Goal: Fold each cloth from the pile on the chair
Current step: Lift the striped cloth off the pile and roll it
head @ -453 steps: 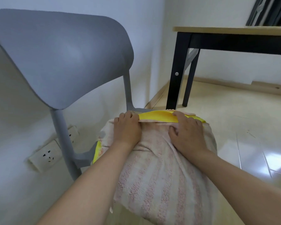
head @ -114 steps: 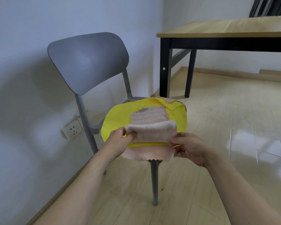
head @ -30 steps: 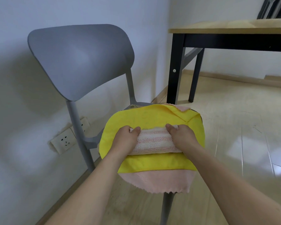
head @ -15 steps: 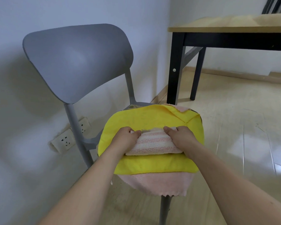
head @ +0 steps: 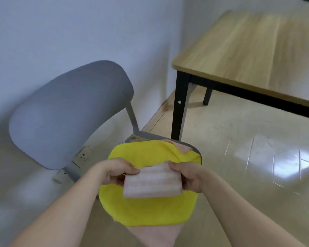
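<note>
Hands, left (head: 119, 171) and right (head: 189, 176), pinch opposite short edges of folded striped towel (head: 152, 182) above yellow cloth (head: 150, 209) overhanging chair (head: 70, 111).

— Where does the folded towel (head: 152, 182) sit?
— Between the left hand (head: 117, 172) and right hand (head: 189, 177), over the spread cloth (head: 150, 209) on the chair (head: 70, 111) seat.
— Anything under that cloth?
— Another cloth (head: 155, 234), hanging off the front edge.
— And the desk (head: 248, 50)?
— Right of the chair, farther back. A wall socket (head: 83, 155) lies behind the chair.
</note>
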Tool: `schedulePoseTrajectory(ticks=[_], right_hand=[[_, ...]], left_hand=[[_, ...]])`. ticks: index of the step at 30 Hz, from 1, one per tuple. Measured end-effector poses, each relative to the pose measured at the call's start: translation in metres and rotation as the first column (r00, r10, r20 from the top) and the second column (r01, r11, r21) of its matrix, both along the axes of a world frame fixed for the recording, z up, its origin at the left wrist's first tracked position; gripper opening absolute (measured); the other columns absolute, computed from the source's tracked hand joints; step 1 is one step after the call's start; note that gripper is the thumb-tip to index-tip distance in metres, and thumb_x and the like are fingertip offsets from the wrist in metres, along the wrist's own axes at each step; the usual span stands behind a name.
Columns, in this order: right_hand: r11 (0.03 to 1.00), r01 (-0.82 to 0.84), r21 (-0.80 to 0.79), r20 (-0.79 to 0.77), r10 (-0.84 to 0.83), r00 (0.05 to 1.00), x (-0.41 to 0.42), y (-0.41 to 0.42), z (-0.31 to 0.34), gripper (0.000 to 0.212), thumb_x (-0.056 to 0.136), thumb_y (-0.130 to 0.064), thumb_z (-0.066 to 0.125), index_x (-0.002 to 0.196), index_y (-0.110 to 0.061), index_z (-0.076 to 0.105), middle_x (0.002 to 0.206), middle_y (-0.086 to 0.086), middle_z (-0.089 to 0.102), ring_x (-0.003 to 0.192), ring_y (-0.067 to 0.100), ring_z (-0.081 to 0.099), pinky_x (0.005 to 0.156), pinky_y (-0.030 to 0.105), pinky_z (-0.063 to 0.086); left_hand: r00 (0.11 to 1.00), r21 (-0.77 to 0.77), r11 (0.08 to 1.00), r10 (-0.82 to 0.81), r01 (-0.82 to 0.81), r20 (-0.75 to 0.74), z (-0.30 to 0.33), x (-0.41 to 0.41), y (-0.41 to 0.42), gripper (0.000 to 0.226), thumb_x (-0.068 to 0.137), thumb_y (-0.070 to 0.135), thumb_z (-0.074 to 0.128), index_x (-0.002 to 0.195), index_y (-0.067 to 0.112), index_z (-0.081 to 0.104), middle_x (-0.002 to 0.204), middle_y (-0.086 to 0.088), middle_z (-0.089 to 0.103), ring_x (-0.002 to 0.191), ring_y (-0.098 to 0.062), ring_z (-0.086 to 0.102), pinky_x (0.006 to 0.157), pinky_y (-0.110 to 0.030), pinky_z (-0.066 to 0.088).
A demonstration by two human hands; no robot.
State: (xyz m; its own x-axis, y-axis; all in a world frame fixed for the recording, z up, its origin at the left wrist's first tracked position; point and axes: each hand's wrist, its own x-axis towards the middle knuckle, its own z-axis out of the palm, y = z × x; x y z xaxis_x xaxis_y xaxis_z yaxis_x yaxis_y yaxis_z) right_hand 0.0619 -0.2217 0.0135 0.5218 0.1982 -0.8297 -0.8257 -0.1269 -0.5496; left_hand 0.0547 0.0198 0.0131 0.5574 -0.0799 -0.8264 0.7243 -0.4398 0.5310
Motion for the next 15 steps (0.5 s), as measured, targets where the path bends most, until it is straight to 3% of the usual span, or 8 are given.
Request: schedulePoseTrajectory(ticks=[6,9,12,15], right_hand=[[0.99,0.033,-0.136,0.034,-0.029,0.999,0.008,-0.046,0.213,0.042,0.083,-0.031,0.067,0.117,-0.006,0.062,0.106,0.013,0.071,0.092,0.028,0.069,0.082,0.038,0.056],[0.98,0.026,-0.199,0.037,-0.019,0.999,0.005,-0.082,0.31,0.046,0.076,-0.027,0.057,0.118,-0.01,0.059,0.11,0.012,0.069,0.092,0.028,0.065,0.084,0.036,0.053],[0.959,0.037,-0.28,0.085,-0.013,0.996,0.003,-0.119,0.375,0.039,0.08,-0.025,0.053,0.116,-0.011,0.057,0.117,0.013,0.064,0.104,0.029,0.061,0.099,0.04,0.048],[0.957,0.05,-0.286,0.144,-0.008,0.989,0.007,-0.159,0.406,0.034,0.079,-0.021,0.054,0.111,-0.009,0.058,0.115,0.014,0.063,0.107,0.032,0.06,0.098,0.044,0.049]], left_hand=[[0.999,-0.121,0.992,0.033,-0.036,-0.028,0.219,-0.001,-0.051,0.013,0.09,0.013,0.064,0.1,0.005,0.064,0.091,-0.01,0.069,0.086,-0.024,0.065,0.082,-0.037,0.056],[0.999,-0.16,0.987,-0.033,0.027,-0.031,0.323,-0.001,-0.087,0.022,0.087,0.011,0.064,0.107,0.002,0.064,0.1,-0.014,0.07,0.091,-0.026,0.067,0.084,-0.039,0.056],[0.986,-0.163,0.973,-0.164,0.165,0.016,0.393,-0.002,-0.134,0.029,0.086,0.016,0.062,0.112,0.004,0.065,0.099,-0.012,0.072,0.088,-0.024,0.069,0.078,-0.036,0.058],[0.954,-0.151,0.943,-0.284,0.297,0.102,0.433,0.002,-0.189,0.035,0.087,0.034,0.064,0.116,0.013,0.064,0.102,-0.007,0.071,0.091,-0.023,0.068,0.075,-0.035,0.056]])
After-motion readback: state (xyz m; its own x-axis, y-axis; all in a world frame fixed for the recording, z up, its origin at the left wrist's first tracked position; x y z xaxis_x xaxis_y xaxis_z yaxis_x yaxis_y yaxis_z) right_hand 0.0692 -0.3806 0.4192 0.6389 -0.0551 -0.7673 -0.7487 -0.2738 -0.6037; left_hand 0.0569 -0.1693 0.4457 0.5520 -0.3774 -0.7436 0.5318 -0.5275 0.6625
